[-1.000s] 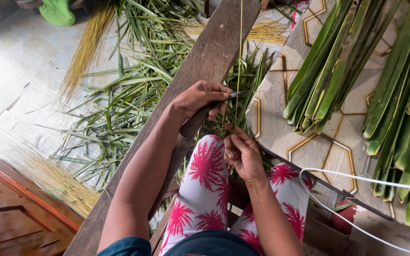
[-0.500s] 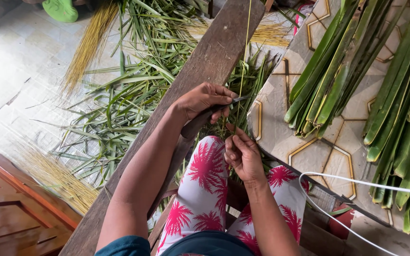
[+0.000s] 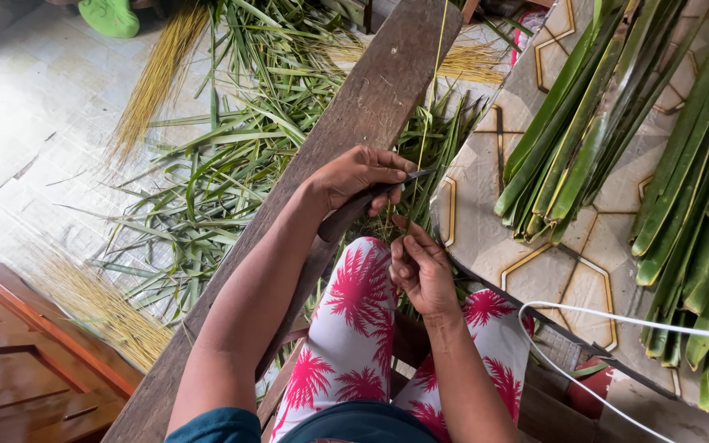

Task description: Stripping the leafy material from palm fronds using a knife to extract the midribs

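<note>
Between plank (image 3: 371, 98) and table edge (image 3: 461, 246), left hand (image 3: 359, 175) grips knife (image 3: 346, 215), right hand (image 3: 420, 267) pinches midrib (image 3: 424, 131)

Knife (image 3: 368, 201): dark handle, short narrow grey blade pointing right, held level in the closed left hand (image 3: 356, 174), tip touching the thin strand. Leaf midrib (image 3: 425, 135): one slender yellow-green strand, nearly upright in view, running from the pinched fingertips of the right hand (image 3: 420, 267) away to the far edge, crossing the right side of the slanted wooden bench (image 3: 354, 107). Lower end gripped just near the knife tip, above the pink-patterned lap; upper end out of view.
</note>
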